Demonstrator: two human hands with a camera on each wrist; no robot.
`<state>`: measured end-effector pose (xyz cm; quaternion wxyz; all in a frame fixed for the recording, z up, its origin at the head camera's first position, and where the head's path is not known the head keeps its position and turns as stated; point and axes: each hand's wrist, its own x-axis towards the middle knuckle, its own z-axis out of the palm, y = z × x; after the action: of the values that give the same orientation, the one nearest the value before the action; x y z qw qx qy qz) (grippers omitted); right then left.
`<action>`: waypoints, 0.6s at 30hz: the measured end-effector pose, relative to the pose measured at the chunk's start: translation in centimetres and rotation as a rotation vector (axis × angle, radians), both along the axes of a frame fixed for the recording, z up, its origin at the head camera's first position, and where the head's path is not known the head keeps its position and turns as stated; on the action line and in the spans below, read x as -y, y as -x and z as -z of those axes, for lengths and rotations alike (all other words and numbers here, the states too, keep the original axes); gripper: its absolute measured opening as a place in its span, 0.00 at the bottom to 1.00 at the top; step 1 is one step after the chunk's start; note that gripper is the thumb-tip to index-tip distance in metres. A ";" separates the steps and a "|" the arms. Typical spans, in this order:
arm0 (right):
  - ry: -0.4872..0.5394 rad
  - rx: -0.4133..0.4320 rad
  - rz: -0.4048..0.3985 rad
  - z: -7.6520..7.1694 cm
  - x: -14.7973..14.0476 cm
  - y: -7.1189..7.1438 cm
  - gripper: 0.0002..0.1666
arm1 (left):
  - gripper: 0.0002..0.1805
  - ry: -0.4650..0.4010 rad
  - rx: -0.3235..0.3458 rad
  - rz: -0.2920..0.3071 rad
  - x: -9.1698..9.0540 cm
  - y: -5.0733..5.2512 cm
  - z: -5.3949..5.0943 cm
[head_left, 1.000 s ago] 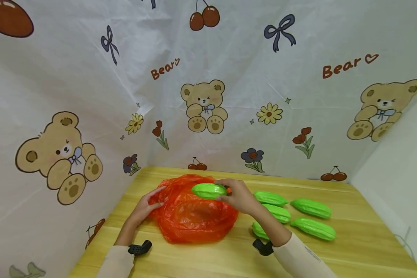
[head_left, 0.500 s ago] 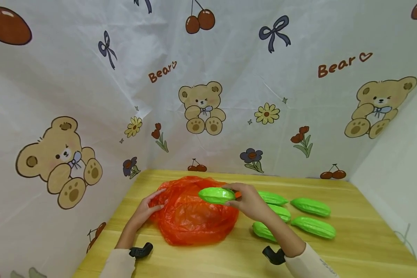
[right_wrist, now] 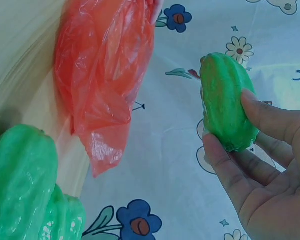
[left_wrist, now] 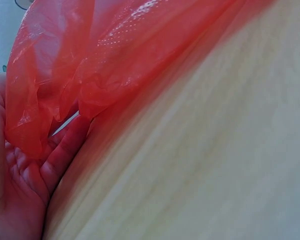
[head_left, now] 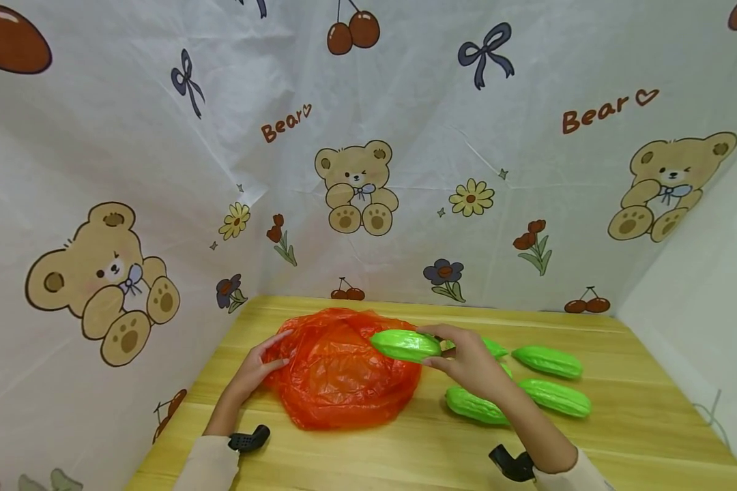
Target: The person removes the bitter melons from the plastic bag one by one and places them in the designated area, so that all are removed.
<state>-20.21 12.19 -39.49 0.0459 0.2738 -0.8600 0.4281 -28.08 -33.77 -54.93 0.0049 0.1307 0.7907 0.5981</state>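
Note:
A crumpled red plastic bag (head_left: 344, 382) lies on the table with its mouth spread. My left hand (head_left: 252, 372) rests against the bag's left side, its fingers loosely spread; in the left wrist view the thin plastic (left_wrist: 115, 65) drapes over part of the fingers. Above the bag's right edge, my right hand (head_left: 469, 361) pinches a bright green ridged bitter melon (head_left: 405, 346) between thumb and fingers. The right wrist view shows this melon (right_wrist: 227, 102) held by one end, off the table. Several similar bitter melons (head_left: 546, 361) lie right of the bag, some partly hidden behind my right hand.
The light wooden table (head_left: 368, 464) is bordered by a white cloth (head_left: 417, 102) printed with bears, bows and flowers. A thin pale cord (head_left: 715, 416) hangs at the right edge. A black wrist mount (head_left: 250, 438) sits on each arm.
My right hand has carried the bitter melon to the right, from over the bag's mouth to its right edge. My left hand stays against the bag.

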 end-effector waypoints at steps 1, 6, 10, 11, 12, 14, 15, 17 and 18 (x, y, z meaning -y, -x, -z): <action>0.002 -0.006 0.003 0.0 -0.3 -0.1 0.29 | 0.33 0.002 -0.002 -0.003 0.0 0.1 -0.1; 0.015 -0.013 0.004 -0.2 -1.5 -0.7 0.29 | 0.34 0.003 -0.018 -0.006 0.0 0.2 -0.4; 0.000 0.008 0.040 -0.1 -2.7 -1.2 0.30 | 0.33 0.021 -0.030 -0.009 0.0 0.1 -0.4; -0.005 0.010 0.053 -0.1 -3.0 -1.4 0.30 | 0.33 0.022 -0.031 -0.009 0.1 0.1 -0.3; -0.007 0.012 0.066 -0.1 -3.3 -1.6 0.30 | 0.33 0.025 -0.028 -0.012 0.1 0.1 -0.2; -0.004 0.010 0.085 -0.1 -4.0 -2.0 0.31 | 0.33 0.026 -0.027 -0.006 0.1 0.0 -0.1; 0.000 0.007 0.094 0.0 -4.4 -2.2 0.32 | 0.33 0.023 -0.021 -0.002 0.1 0.0 0.0; 0.004 0.009 0.105 0.1 -5.1 -2.5 0.31 | 0.33 0.019 -0.018 0.001 0.1 0.0 0.0; 0.010 0.013 0.109 0.2 -5.4 -2.7 0.31 | 0.33 0.018 -0.017 0.000 0.1 0.0 0.1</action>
<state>-17.56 17.58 -39.72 0.0649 0.2236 -0.8718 0.4310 -28.12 -33.86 -54.99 -0.0009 0.1356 0.7961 0.5897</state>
